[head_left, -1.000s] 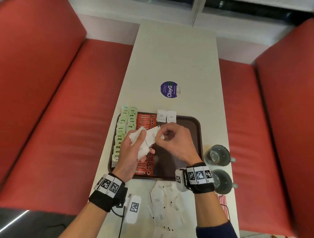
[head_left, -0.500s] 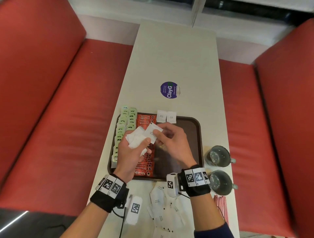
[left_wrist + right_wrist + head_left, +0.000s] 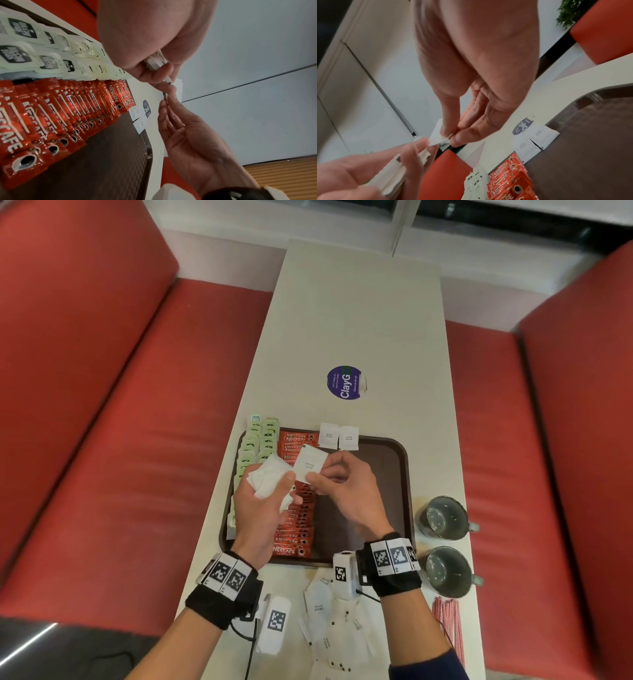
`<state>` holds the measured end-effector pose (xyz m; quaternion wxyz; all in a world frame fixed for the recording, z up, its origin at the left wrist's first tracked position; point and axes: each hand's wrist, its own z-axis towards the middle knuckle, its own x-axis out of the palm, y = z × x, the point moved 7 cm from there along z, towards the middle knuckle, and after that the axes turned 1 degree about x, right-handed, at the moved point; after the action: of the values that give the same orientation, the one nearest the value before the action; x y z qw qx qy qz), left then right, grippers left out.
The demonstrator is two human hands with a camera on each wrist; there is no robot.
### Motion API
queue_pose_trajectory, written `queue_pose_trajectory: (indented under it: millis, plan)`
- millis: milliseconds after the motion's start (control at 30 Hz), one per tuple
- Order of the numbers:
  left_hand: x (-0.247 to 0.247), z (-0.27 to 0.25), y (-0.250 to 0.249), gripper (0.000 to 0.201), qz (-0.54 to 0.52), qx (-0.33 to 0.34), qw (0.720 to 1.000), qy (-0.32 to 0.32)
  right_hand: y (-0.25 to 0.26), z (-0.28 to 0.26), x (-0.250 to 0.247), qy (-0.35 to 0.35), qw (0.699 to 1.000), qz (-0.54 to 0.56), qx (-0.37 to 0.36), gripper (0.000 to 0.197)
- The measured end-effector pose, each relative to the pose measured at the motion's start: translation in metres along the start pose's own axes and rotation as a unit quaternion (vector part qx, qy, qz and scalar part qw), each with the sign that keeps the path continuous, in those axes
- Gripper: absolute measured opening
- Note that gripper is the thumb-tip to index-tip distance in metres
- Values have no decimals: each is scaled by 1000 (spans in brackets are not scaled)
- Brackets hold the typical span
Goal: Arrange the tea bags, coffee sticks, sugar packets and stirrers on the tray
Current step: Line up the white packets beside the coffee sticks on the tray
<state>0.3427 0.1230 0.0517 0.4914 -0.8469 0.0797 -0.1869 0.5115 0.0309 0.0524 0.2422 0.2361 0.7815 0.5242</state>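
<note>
Left hand (image 3: 263,508) fingers clasp a stack of sugar packets (image 3: 269,481) above the tray (image 3: 404,491). Right hand (image 3: 346,491) fingers pinch one packet (image 3: 310,465) beside the stack.

The coffee sticks (image 3: 56,121) are wrapped in glossy red foil that is creased and catches the light. The sugar packets (image 3: 337,436) are made of matt white paper with serrated edges. The tray (image 3: 109,155) is seen as dark brown plastic with a fine textured weave. The desk (image 3: 359,313) is finished smooth and matt. The cups (image 3: 443,517) are glazed and shiny.
</note>
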Motion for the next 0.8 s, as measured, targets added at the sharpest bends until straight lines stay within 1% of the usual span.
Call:
queue_pose_trajectory:
  millis: [67,167,233,300,367,433,500,600,667,733,800]
  plan:
    - [-5,1,2,47,-3,-11,1000,-4,-4,7,-15,-57,998,-19,3,30]
    - [-16,2,3,51,-6,-18,1000,-9,-16,28,-44,-161,984,-77,16,26]
    - [-21,1,5,51,-2,-24,1000,-13,-25,43,-54,-188,978,-78,35,22]
    - [-24,1,7,49,4,-27,1000,-12,-31,57,-57,-180,981,-60,45,19]
    - [-25,1,8,43,4,-32,999,-9,-28,62,-55,-158,986,-49,30,19]
    - [-26,2,10,37,4,-38,999,-5,-14,56,-49,-137,990,-39,-14,17]
    - [-23,4,9,36,3,-44,999,0,0,45,-39,-100,993,-19,-66,13]
    - [-12,5,4,35,-9,-46,999,19,15,26,-24,-49,988,-2,-145,20]
    - [-2,4,-2,36,-18,-43,998,44,18,16,-17,-40,980,-23,-192,23]
    - [6,3,-6,41,-21,-40,997,65,21,8,-12,-39,974,-37,-220,20]
    - [8,3,-7,45,-13,-36,997,62,23,3,-8,-39,971,-37,-234,19]
